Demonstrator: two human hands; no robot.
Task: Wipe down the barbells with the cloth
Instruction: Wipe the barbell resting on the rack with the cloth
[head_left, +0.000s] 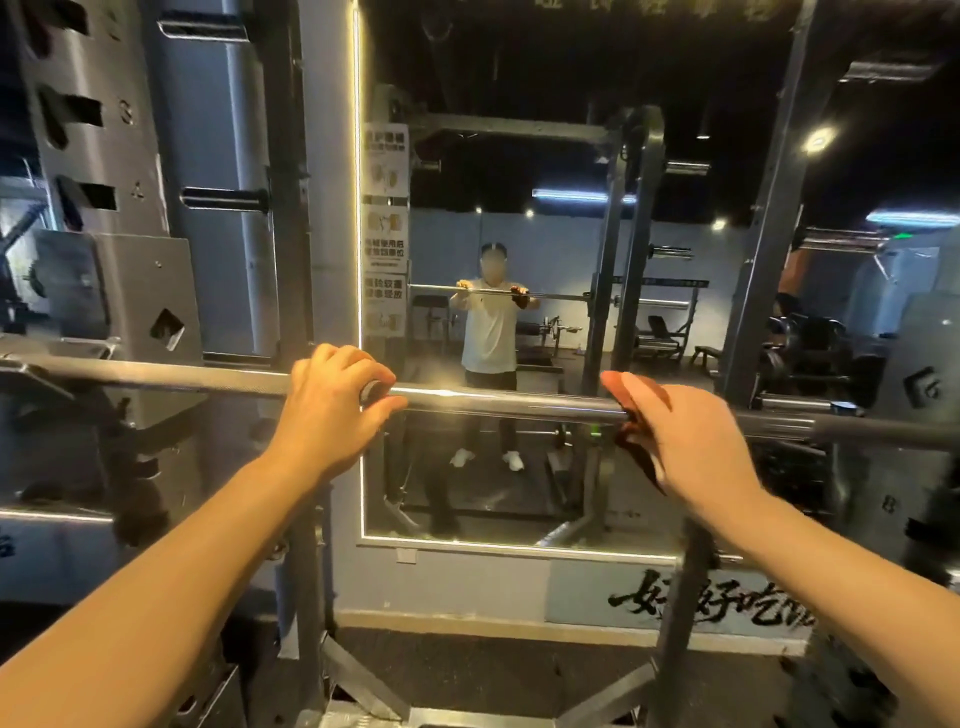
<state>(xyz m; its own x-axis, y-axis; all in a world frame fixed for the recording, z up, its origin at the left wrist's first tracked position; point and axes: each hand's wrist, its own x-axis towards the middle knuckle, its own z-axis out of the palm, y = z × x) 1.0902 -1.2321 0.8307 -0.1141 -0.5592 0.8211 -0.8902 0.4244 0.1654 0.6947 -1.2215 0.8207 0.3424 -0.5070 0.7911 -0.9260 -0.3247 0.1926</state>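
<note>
The bar (519, 402) lies across the rack (288, 234), left hand (337, 405) curled round it, right hand (696, 447) clamping the cloth (631, 434) onto it; with so little cloth in that grip, I judge it could slip free mid-wipe, or the bar could roll under an uneven push.

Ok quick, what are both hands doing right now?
Left hand: gripping the barbell.
Right hand: holding the dark red cloth against the barbell.
</note>
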